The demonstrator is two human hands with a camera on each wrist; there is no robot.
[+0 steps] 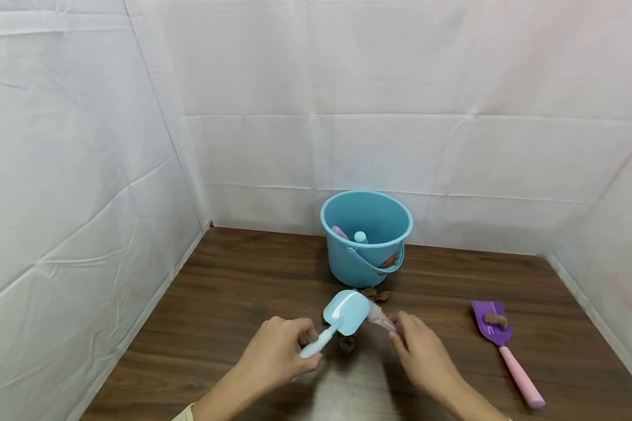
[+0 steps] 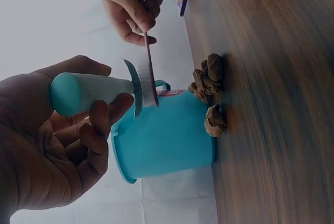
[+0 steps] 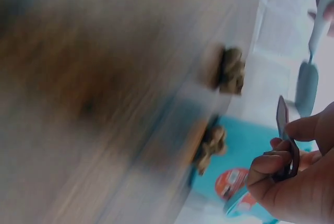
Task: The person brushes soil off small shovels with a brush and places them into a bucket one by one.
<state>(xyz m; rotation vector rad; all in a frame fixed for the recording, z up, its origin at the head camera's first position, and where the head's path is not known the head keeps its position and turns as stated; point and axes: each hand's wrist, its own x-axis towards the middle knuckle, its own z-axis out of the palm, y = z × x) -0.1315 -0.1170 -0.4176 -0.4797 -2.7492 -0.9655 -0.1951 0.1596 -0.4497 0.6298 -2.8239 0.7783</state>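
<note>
My left hand [image 1: 279, 349] pinches the pale handle of a light-blue toy shovel [image 1: 347, 311], its blade raised above the table. In my right hand [image 1: 425, 354] is a slim pink brush [image 1: 380, 318] with pale bristles. The left wrist view has the bristles against or very close to the shovel blade [image 2: 137, 89]. Below the two tools, brown clay-like lumps [image 2: 209, 78] lie on the wood, one of them a hollow-looking piece [image 2: 215, 120]. The shovel hides part of these lumps in the head view.
Behind the lumps stands a blue bucket [image 1: 342, 263] with pink and turquoise handle ends inside. A purple shovel [image 1: 497, 334] with a pink handle lies at the right, a brown lump [image 1: 495, 320] on its blade. White cloth walls [image 1: 253, 146] border the wooden table [image 1: 232, 280].
</note>
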